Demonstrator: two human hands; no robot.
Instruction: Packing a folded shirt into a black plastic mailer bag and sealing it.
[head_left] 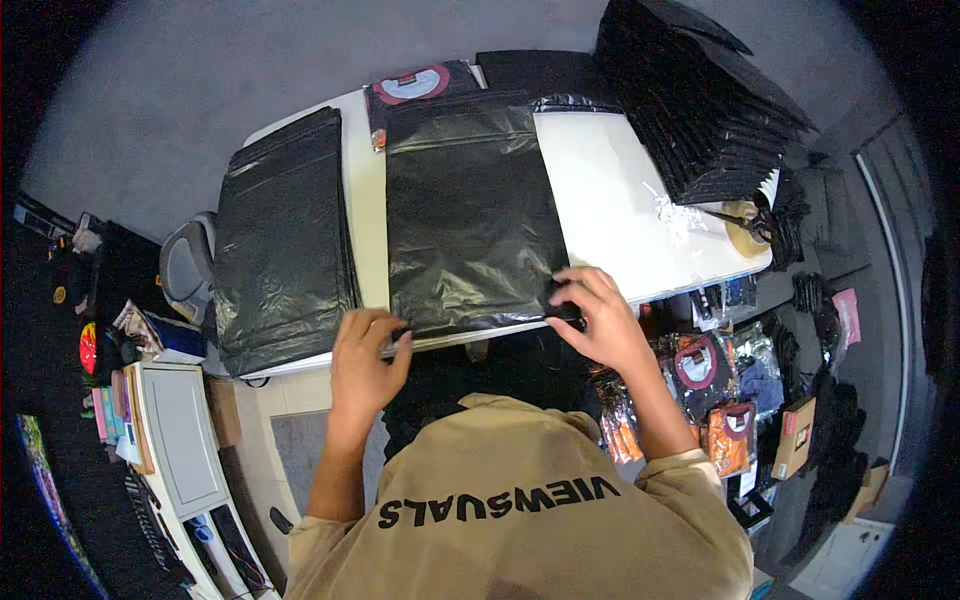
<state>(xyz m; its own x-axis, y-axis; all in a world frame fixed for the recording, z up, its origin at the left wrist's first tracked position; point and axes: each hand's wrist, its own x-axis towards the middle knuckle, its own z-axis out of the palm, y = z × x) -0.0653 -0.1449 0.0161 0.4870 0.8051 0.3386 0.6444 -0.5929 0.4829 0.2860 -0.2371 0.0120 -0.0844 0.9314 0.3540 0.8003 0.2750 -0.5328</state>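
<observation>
A flat black plastic mailer bag (475,210) lies on the white table, its near edge along the table's front edge. My left hand (368,362) is curled at its near left corner, with a bit of black plastic between thumb and fingers. At the near right corner, my right hand (600,315) pinches the bag in the same way, slightly blurred. A stack of similar black bags (285,240) lies to the left. Behind the middle bag, partly covered by it, is a folded dark shirt with a maroon collar (420,88) in clear wrapping.
A tall pile of black packages (690,100) rises at the table's back right, beside a roll of tape (745,235) and scissors. Another black package (550,80) lies at the back. Wrapped shirts (730,435) sit below on the right. A white cabinet (180,440) stands on the left.
</observation>
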